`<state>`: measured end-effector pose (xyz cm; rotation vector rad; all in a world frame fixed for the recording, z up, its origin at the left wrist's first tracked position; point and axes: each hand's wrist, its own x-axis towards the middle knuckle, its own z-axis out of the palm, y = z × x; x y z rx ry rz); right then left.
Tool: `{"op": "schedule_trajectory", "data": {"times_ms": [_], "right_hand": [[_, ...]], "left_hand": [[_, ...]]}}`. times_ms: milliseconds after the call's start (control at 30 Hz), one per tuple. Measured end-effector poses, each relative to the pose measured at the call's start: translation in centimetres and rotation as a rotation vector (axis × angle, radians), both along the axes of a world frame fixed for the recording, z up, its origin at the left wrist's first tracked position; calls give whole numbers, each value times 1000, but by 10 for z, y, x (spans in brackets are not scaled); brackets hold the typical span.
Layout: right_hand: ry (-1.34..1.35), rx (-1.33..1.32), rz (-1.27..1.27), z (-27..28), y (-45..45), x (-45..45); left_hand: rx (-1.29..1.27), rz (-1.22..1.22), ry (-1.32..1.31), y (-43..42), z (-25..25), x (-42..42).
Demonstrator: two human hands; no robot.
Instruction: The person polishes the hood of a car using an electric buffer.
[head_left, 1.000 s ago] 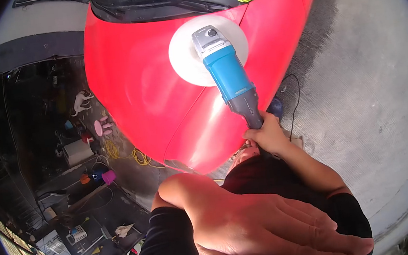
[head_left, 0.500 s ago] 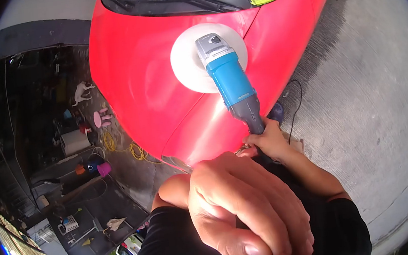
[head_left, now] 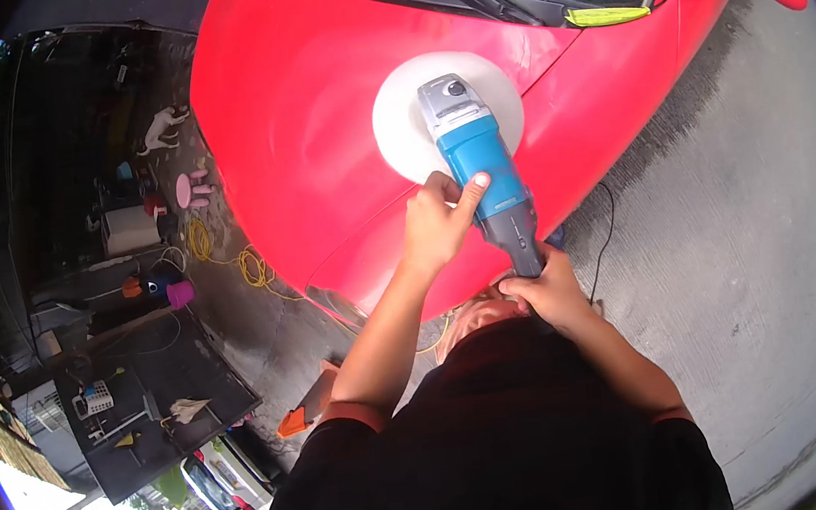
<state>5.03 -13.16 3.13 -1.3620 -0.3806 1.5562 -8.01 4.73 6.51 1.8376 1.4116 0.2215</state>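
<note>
A blue and grey polisher point(head_left: 481, 161) rests with its round white pad point(head_left: 399, 120) on the red car hood point(head_left: 306, 156). My right hand point(head_left: 553, 291) is wrapped round the dark rear handle of the polisher. On the other side, my left hand point(head_left: 439, 221) grips the blue body near the pad, its thumb lying along the casing and its other fingers partly hidden underneath. A black cord point(head_left: 610, 232) runs over the ground to the right of the handle.
A yellow-green cloth point(head_left: 607, 17) lies by the windshield. Left of the car are a pink stool point(head_left: 191, 189), coiled yellow hose or cord point(head_left: 253, 268), a lying dog point(head_left: 162, 129) and a dark table point(head_left: 227, 391) with tools. Concrete ground point(head_left: 729, 249) extends to the right.
My left hand has gone from close in front of the camera down to the polisher body and taken hold. My right hand keeps its grip. The view has shifted and tilted.
</note>
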Motion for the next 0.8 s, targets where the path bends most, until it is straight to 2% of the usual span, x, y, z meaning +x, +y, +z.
{"op": "schedule_trajectory", "data": {"times_ms": [33, 100, 200, 300, 467, 567, 800], "right_hand": [[29, -11, -9, 0, 1, 1], [-1, -4, -12, -4, 1, 5], [-15, -45, -15, 9, 4, -3], [-46, -49, 6, 11, 16, -29], [-145, -122, 76, -9, 10, -77], [-274, -113, 172, -41, 9, -122], [-213, -153, 200, -41, 10, -194]], "left_hand": [[76, 21, -55, 1, 2, 10], [59, 30, -10, 3, 9, 25], [-21, 79, -191, 5, 5, 21], [-31, 164, -325, 12, -19, -2], [-231, 360, -524, 2, -42, -49], [-180, 407, -493, 1, -64, -102], [-266, 443, -413, -6, -77, -182]]}}
